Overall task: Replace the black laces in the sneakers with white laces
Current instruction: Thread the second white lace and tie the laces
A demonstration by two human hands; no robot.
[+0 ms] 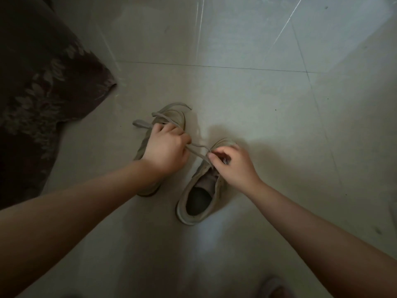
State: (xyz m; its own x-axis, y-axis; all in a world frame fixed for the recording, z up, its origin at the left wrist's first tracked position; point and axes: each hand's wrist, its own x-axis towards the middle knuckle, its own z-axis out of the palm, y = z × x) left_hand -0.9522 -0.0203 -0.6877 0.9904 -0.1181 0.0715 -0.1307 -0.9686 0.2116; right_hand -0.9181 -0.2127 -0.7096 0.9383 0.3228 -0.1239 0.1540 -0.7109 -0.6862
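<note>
Two pale grey sneakers stand side by side on the tiled floor. The right sneaker [196, 198] shows its dark opening toward me. The left sneaker [174, 117] is mostly hidden under my left hand [166, 150] and forearm. A light-coloured lace [198, 150] runs taut from my left hand to the right sneaker's eyelets. My left hand grips that lace in a fist, and its loose loops [148, 122] trail out past my knuckles over the left sneaker. My right hand [231, 166] pinches the lace at the right sneaker's upper eyelets. No black lace shows.
A dark brown cloth with a leaf pattern [40, 89] lies on the floor at the left, close to the left sneaker. Pale floor tiles [257, 104] stretch ahead and to the right. A blurred brownish object [272, 287] sits at the bottom edge.
</note>
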